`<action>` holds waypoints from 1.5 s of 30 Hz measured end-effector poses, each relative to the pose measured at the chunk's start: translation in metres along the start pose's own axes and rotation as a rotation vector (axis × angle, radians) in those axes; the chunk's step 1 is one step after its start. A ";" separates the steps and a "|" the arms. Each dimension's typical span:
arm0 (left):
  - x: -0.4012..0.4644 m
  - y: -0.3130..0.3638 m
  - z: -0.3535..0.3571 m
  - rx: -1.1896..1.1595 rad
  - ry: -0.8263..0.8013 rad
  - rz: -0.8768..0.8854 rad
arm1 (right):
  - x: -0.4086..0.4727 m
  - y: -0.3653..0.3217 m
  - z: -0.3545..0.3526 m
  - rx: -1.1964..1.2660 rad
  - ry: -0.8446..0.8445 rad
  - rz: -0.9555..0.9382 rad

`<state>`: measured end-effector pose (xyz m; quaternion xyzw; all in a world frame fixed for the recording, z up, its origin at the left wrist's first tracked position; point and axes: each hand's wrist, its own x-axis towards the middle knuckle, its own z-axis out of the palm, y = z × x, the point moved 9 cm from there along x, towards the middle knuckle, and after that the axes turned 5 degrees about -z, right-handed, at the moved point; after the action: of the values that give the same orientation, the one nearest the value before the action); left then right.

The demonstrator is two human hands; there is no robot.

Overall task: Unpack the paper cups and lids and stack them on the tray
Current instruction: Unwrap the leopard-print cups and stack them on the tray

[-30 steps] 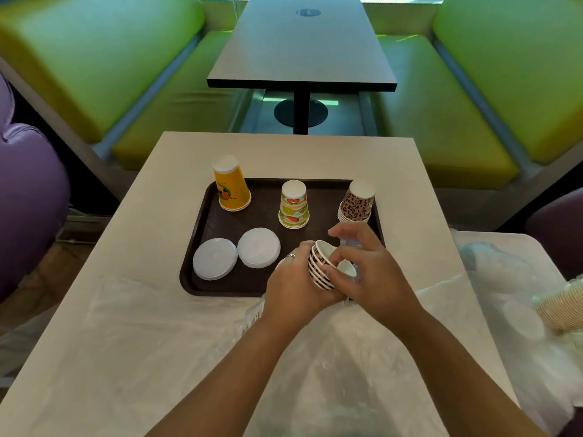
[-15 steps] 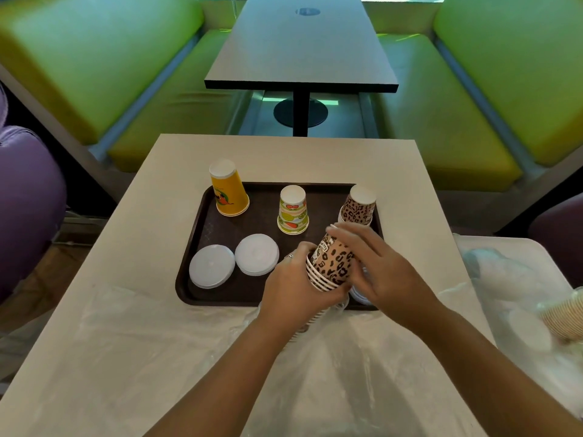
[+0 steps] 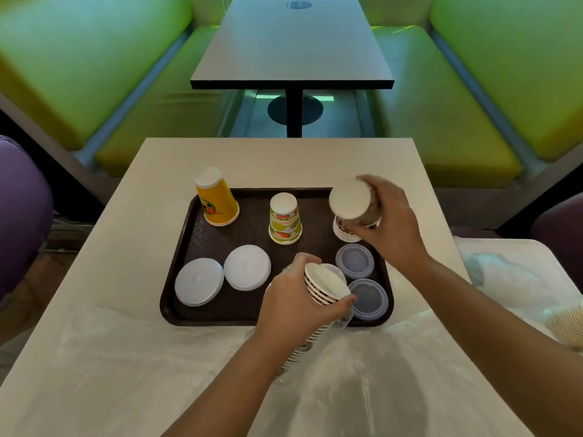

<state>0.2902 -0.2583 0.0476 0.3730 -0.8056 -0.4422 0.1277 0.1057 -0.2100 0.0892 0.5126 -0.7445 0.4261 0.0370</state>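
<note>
My right hand grips one upside-down leopard-print cup by its side, fingers curled round it, white base facing the camera. It hangs right over the leopard-print cup stack at the tray's 2 o'clock corner; can't tell if it touches the stack.

My left hand is wrapped round a nested stack of striped-rim cups, thumb side on top, fingers underneath. The stack is tilted, open mouths pointing to 2 o'clock, and its lower end runs down into a clear plastic sleeve at the tray's 6 o'clock edge.

The brown tray sits mid-table. At its 11 o'clock: upside-down yellow cup stack with an orange print. At 12 o'clock: upside-down fruit-print cup stack. At 8 o'clock: two white lids, edges touching. At 4 o'clock: two clear lids, one just behind the other, the nearer one right beside the cups in my left hand.

Beige table under the tray; crumpled clear plastic wrap covers its near half. At 3 o'clock, off the table, more plastic and a tan cup stack lying on its side.
</note>
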 end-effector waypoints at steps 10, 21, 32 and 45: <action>0.010 -0.008 0.004 0.016 -0.010 -0.010 | -0.001 0.087 0.038 0.277 0.004 0.490; 0.017 -0.011 0.005 0.021 -0.022 -0.017 | -0.010 0.115 0.069 0.196 -0.130 0.542; 0.019 -0.007 0.003 0.026 -0.004 -0.029 | -0.015 0.109 0.065 0.201 -0.084 0.580; 0.001 0.000 0.001 0.031 0.024 0.014 | -0.084 -0.056 0.046 0.297 -0.561 0.156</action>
<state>0.2890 -0.2583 0.0465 0.3746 -0.8135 -0.4241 0.1343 0.2070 -0.1862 0.0519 0.5512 -0.6923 0.3738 -0.2777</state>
